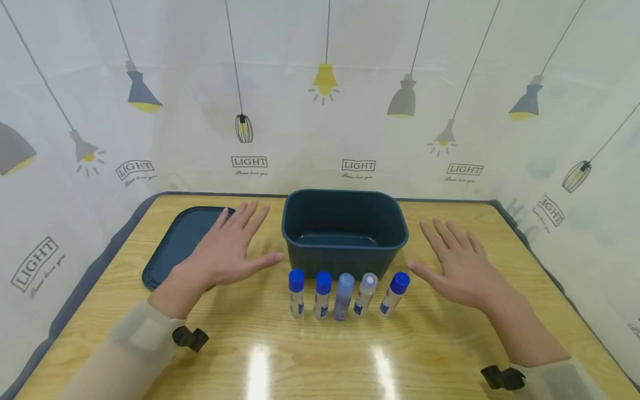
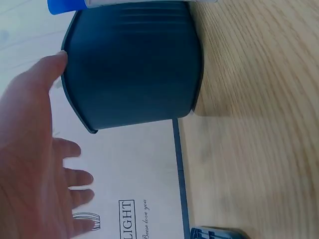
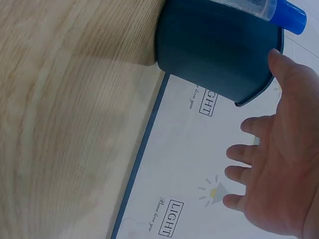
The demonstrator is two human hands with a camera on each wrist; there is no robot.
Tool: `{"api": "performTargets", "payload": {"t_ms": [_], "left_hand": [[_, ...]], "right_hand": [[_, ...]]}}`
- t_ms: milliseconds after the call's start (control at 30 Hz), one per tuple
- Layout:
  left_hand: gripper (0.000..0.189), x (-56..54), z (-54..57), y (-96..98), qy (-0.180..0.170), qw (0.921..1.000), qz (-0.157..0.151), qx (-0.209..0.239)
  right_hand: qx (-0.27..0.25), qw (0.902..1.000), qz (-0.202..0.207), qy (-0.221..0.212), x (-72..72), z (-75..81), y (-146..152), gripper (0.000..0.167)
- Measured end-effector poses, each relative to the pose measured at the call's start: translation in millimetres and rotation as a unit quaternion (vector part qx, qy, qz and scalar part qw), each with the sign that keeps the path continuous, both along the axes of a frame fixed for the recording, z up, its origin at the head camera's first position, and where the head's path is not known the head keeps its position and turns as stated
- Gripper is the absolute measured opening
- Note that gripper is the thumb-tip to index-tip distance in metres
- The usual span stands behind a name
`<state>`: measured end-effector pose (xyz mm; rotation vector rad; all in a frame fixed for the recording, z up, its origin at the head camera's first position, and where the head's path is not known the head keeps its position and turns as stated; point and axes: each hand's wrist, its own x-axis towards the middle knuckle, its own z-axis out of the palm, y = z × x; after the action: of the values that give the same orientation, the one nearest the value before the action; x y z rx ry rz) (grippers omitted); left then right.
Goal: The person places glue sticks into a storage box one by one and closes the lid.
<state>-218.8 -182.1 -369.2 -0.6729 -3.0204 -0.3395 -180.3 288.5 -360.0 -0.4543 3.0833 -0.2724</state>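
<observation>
**Bottles lined up between two flat hands, in front of the bin**

Stood in a row just before the near wall of the dark bin [image 1: 344,233]: five small bottles [image 1: 344,294], upright, long axes vertical, row running left to right. Flanked by the left hand [image 1: 227,253] on one end and the right hand [image 1: 457,266] on the other, both spread flat over the bench [image 1: 320,355], fingers straight, holding nothing. Roughly equal reach from either side; right thumb nearest the end bottle. Lay left of the bin: its lid [image 1: 177,244], partly under the left hand.
</observation>
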Motion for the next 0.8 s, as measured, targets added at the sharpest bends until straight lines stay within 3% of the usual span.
{"api": "performTargets", "payload": {"t_ms": [133, 300, 433, 533, 633, 800], "left_hand": [[0.105, -3.5, -0.9, 0.6, 0.006, 0.9984, -0.013, 0.055], [0.096, -15.6, 0.1, 6.4, -0.056, 0.9875, -0.029, 0.144], [0.097, -29.5, 1.3, 14.6, -0.095, 0.9764, -0.045, 0.189], [0.101, -36.1, -0.6, 20.2, -0.111, 0.9737, -0.053, 0.192], [0.106, -38.4, -3.8, 23.6, -0.116, 0.9759, -0.051, 0.178], [0.108, -36.8, -6.5, 26.5, -0.117, 0.9784, -0.042, 0.165]], "right_hand": [[-0.033, 0.9992, -0.003, 0.021, 0.5, 0.0, -3.2, 0.082], [-0.113, 0.9933, -0.013, 0.020, 5.0, 2.5, -6.4, 0.050], [-0.199, 0.9799, 0.007, 0.010, 11.2, 3.7, -7.8, 0.035], [-0.262, 0.9638, 0.046, -0.014, 18.3, 0.9, -10.0, 0.027], [-0.297, 0.9494, 0.093, -0.038, 24.1, -4.8, -12.6, 0.025], [-0.304, 0.9415, 0.139, -0.042, 26.6, -15.3, -15.2, 0.033]]}}
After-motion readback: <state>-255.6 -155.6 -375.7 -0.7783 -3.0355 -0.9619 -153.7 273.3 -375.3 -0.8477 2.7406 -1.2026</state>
